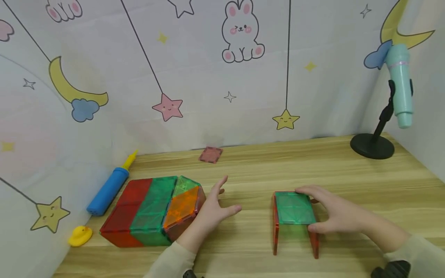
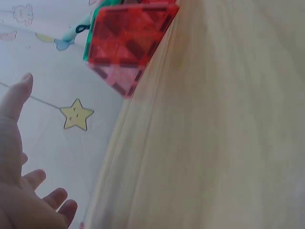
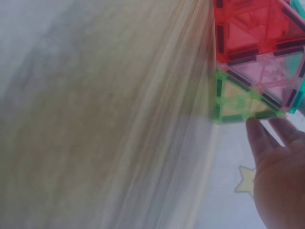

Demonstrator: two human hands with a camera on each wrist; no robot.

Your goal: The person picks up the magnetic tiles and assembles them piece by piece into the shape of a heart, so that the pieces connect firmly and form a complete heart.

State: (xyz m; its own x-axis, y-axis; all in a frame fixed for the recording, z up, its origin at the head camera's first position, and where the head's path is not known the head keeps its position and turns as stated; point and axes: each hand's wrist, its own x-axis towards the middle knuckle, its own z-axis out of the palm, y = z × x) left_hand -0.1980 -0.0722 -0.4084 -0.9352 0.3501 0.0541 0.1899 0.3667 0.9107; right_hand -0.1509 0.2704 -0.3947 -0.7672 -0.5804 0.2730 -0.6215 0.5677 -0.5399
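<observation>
A: Our right hand (image 1: 338,216) clamps the small tile arch (image 1: 294,220), fingers curled over its green roof, thumb on the near edge.

B: Left of the arch, our left hand (image 1: 213,210) hovers with fingers spread, just beside the big tile block (image 1: 153,210).

A: Both wrist views blur badly; the arch is cut off there.

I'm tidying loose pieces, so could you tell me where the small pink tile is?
In the head view, the small pink tile lies flat at the table's far edge, by the wall, behind the big tile block.
</observation>
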